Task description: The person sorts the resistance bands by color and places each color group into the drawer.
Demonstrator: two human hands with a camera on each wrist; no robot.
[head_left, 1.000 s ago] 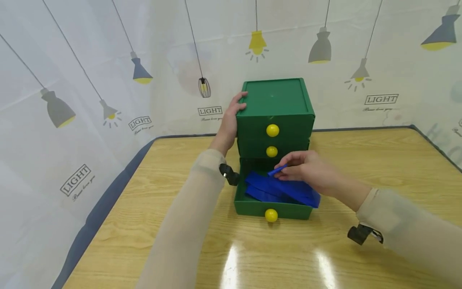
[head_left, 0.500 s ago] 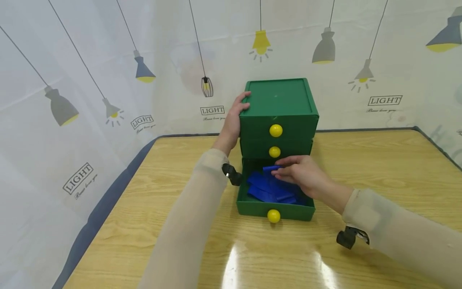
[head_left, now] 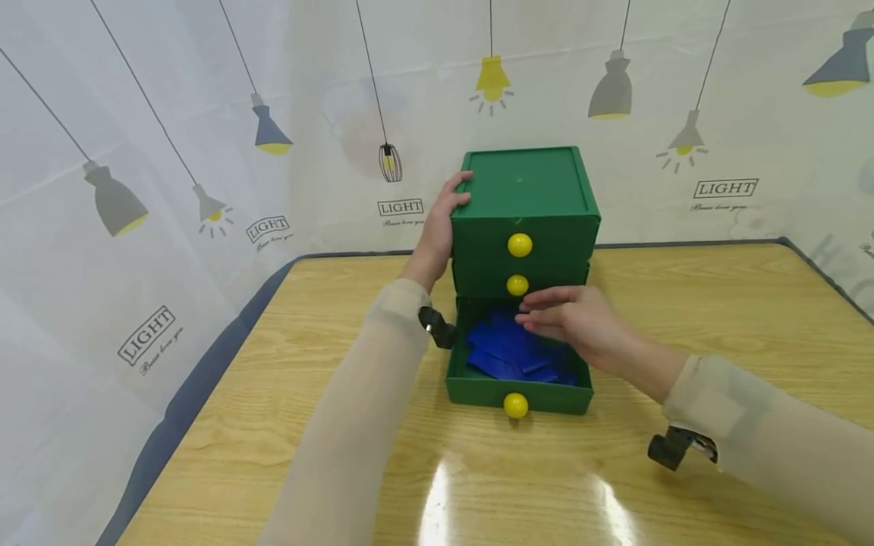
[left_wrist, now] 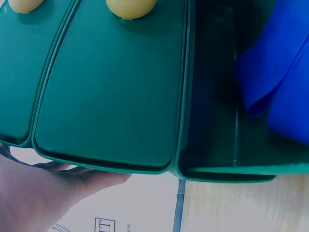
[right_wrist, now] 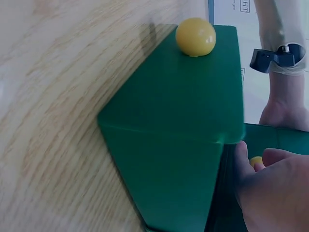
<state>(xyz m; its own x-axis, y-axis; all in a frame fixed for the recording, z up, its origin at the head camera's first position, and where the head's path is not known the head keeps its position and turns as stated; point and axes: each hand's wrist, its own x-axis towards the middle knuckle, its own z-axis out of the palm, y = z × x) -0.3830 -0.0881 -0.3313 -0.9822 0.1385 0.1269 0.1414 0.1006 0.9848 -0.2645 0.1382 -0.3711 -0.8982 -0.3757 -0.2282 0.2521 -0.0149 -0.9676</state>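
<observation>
A green drawer cabinet (head_left: 526, 182) stands on the table, its bottom drawer (head_left: 471, 392) pulled out. Folded blue pieces (head_left: 504, 353), flat and cloth-like, lie inside that drawer; one edge of the blue material (left_wrist: 263, 82) curls over in the left wrist view. My left hand (head_left: 435, 235) rests against the cabinet's left side, its fingertips over the top edge. Over the drawer's right part is my right hand (head_left: 587, 322), fingers extended above the blue pieces, with nothing visible between them. Its fingertips (right_wrist: 241, 150) show beyond the drawer's corner in the right wrist view.
Two closed drawers with yellow knobs (head_left: 520, 245) sit above the pulled-out one, which has its own yellow knob (head_left: 515, 406). The wooden table (head_left: 328, 303) reaches back to a lamp-printed cloth backdrop (head_left: 328, 91) close behind the cabinet.
My right hand has let go of the blue material, which now lies wholly within the drawer instead of hanging over its right edge. The left hand has stayed on the cabinet.
</observation>
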